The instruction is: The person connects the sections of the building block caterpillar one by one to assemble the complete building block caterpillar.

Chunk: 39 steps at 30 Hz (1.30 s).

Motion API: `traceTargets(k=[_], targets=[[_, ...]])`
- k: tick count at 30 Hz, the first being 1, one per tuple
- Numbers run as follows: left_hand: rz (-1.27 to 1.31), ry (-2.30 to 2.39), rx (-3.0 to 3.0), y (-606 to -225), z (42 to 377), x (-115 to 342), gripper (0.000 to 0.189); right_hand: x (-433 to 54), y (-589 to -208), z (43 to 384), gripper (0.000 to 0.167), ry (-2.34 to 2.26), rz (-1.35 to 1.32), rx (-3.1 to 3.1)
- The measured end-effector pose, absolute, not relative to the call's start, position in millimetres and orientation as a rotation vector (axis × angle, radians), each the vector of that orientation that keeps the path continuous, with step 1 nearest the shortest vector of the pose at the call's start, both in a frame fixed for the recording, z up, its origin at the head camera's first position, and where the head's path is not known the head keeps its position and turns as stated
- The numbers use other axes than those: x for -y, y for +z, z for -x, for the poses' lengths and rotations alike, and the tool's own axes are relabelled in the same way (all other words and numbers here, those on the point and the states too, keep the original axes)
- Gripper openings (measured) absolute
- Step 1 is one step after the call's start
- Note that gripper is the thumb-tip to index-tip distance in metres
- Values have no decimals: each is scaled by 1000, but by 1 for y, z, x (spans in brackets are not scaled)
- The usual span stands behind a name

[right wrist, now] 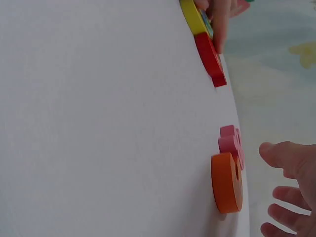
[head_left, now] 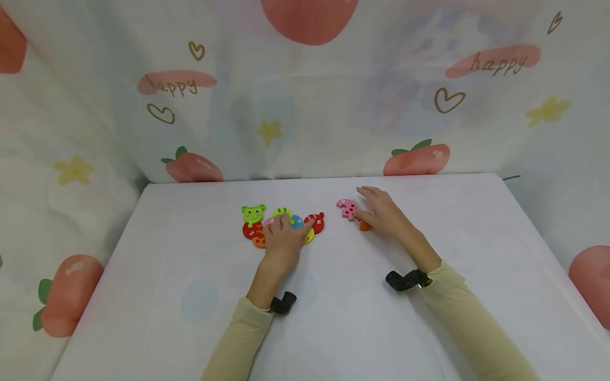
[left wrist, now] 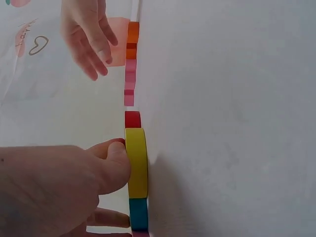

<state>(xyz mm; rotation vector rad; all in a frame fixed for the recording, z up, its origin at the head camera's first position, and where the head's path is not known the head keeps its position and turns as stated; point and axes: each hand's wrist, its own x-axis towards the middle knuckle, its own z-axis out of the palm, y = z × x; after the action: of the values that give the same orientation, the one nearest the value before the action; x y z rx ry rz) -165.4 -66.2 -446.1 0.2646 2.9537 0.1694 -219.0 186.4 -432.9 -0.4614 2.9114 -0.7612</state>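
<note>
Colourful flat puzzle pieces lie joined in a caterpillar-like row on the white table. A green animal-face piece (head_left: 253,213) tops its left end, above a red numbered piece (head_left: 250,230). At the right end is another red piece (head_left: 317,224) beside a yellow piece (left wrist: 138,163). My left hand (head_left: 284,244) rests on the row with fingers spread, covering its middle; its thumb touches the pieces near the right end. Apart from the row, a pink spotted piece (head_left: 348,208) and an orange piece (right wrist: 226,182) lie together. Just above these hovers my right hand (head_left: 388,216), fingers extended, holding nothing.
A white-covered table (head_left: 190,338) spreads under both arms. Behind it hangs a curtain (head_left: 324,106) printed with fruit, hearts and words, and it continues along both sides. Each wrist wears a black camera mount (head_left: 402,280).
</note>
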Motion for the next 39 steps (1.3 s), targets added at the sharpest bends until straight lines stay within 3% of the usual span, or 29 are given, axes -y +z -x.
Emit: traceTargets(k=[11, 35, 39], targets=[[-240, 227, -3012, -446, 165, 57, 46, -181, -440, 220, 62, -803, 482, -2831], [-227, 231, -2974, -452, 168, 63, 50, -141, -461, 210, 17, -864, 248, -3129], [-239, 251, -2962, -450, 170, 62, 50, -141, -466, 213, 22, -884, 268, -3166]])
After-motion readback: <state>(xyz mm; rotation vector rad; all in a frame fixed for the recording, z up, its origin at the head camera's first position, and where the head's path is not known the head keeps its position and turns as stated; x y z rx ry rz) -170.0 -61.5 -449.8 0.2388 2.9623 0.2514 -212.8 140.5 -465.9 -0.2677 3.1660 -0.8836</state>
